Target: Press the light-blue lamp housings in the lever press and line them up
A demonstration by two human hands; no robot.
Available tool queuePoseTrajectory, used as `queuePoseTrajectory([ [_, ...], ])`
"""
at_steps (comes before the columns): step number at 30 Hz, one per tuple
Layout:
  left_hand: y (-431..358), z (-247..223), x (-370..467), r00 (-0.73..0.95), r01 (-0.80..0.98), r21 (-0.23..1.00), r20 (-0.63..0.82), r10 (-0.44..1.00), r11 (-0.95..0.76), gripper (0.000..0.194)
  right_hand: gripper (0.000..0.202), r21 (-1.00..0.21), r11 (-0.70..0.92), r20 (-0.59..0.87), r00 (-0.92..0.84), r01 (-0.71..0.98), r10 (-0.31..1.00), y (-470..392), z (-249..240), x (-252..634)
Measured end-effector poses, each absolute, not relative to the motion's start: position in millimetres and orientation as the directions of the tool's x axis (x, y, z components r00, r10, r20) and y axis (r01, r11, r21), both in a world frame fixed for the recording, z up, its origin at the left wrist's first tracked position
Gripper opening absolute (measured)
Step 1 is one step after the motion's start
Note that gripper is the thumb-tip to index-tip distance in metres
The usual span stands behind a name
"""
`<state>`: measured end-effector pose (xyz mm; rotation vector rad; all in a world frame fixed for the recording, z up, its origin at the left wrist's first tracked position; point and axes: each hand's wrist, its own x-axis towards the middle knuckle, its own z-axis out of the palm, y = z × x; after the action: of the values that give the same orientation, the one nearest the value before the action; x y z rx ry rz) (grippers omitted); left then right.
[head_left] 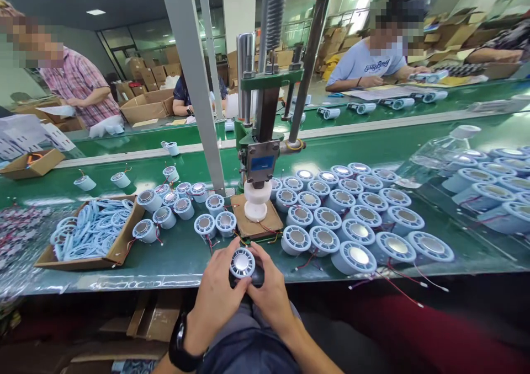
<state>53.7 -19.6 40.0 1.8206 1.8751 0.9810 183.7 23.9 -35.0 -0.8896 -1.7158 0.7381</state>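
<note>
Between my two hands, at the table's front edge, is a light-blue round motor housing (242,262) with a slotted ring and a silver disc on top. My left hand (217,280) curls round its left side, thumb at the near rim. Round the right side wraps my right hand (270,286), its fingertips at the far rim. Just beyond stands a hand press (261,161) with a white round pressing head (255,202) over a brown board (248,225). The housing's underside is hidden by my fingers.
Rows of similar blue housings (325,239) with thin wires fill the table right of the press; several more stand left. A cardboard box (120,255) holds blue rings (93,228). A clear plastic bottle (434,156) leans at right. Co-workers (368,65) sit across the green conveyor (356,137).
</note>
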Motion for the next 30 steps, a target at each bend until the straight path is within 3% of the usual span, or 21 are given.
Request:
queuePoseTrajectory([
  [7,-24,45,54,-0.086,0.657,0.752,0.141,0.986,-0.05,0.069,0.074,-0.821,0.533,0.491,-0.223,0.205,0.842,24,-36,185],
  [12,-24,38,58,-0.178,0.529,0.847,0.055,0.983,0.048,0.071,0.076,-0.813,0.535,0.475,-0.269,0.231,0.838,23,-30,183],
  [16,-26,15,66,-0.227,0.466,0.884,0.098,0.969,0.02,0.065,0.071,-0.779,0.567,0.458,-0.375,0.267,0.806,22,-32,186],
  [19,-26,3,70,-0.254,0.454,0.891,0.124,0.959,0.005,0.058,0.072,-0.684,0.627,0.397,-0.531,0.373,0.749,28,-15,202],
  [21,-23,6,69,-0.267,0.463,0.886,0.111,0.957,0.026,0.055,0.072,-0.576,0.707,0.374,-0.636,0.411,0.675,41,23,220],
  [23,-18,21,63,-0.264,0.497,0.866,0.094,0.96,0.052,0.053,0.068,-0.446,0.788,0.474,-0.635,0.424,0.61,60,87,239],
  [26,0,55,46,-0.257,0.563,0.826,0.148,0.955,0.024,0.053,0.048,-0.239,0.791,0.759,-0.399,0.563,0.514,104,211,253],
  [28,21,76,35,-0.247,0.597,0.802,0.194,0.949,-0.009,0.053,0.044,-0.279,0.67,0.839,-0.165,0.688,0.518,141,286,251],
  [30,46,89,29,-0.245,0.625,0.78,0.217,0.945,-0.017,0.05,0.05,-0.392,0.677,0.828,-0.081,0.623,0.554,178,338,240],
])
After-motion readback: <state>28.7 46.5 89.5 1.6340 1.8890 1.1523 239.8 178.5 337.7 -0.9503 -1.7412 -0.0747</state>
